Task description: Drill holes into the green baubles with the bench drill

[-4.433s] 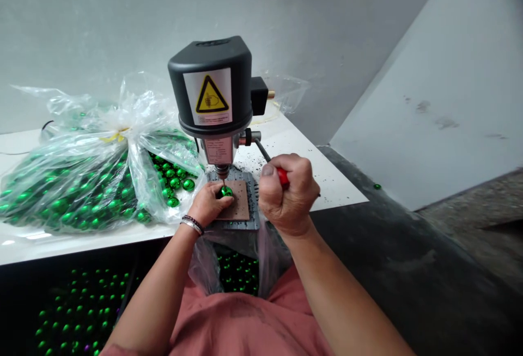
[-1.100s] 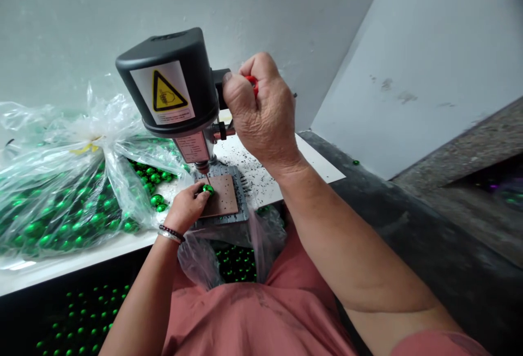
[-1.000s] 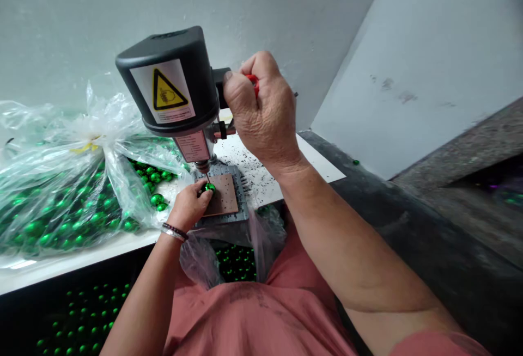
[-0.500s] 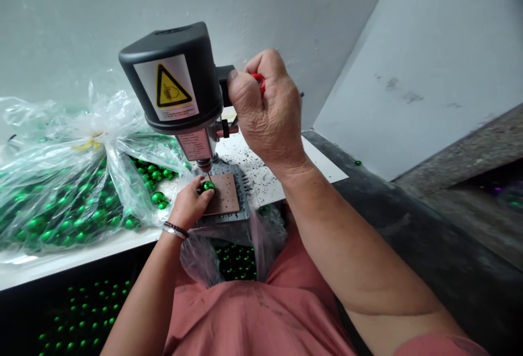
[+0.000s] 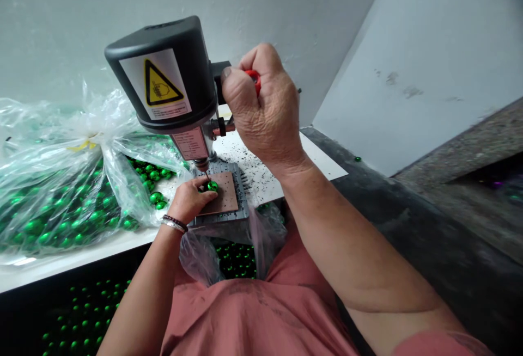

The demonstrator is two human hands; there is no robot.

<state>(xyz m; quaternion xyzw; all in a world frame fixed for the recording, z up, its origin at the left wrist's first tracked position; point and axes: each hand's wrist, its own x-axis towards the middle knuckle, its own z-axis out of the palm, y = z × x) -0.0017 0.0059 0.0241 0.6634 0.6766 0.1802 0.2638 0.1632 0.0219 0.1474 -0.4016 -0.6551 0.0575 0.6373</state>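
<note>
A small bench drill with a black motor housing (image 5: 161, 70) and a yellow warning label stands over a brown pad (image 5: 227, 195) on its grey base (image 5: 241, 191). My left hand (image 5: 190, 201) presses a shiny green ball (image 5: 212, 186) on the pad, directly beneath the thin drill bit (image 5: 206, 173). The bit's tip is at or very near the ball. My right hand (image 5: 261, 108) is closed around the red handle (image 5: 254, 77) of the drill's feed lever, with most of the handle hidden in my fist.
A clear plastic bag of green balls (image 5: 61, 192) lies left of the drill, with loose balls (image 5: 151, 175) beside it. Dark shavings are scattered over the white table (image 5: 261, 192). More green balls (image 5: 81, 312) lie below the table edge. One green ball (image 5: 357, 158) rests on the dark ledge.
Compared with the oldest frame, my right hand is higher on the lever and the view has tilted. Over the last half second, my left hand has shifted slightly, still holding the ball under the bit.
</note>
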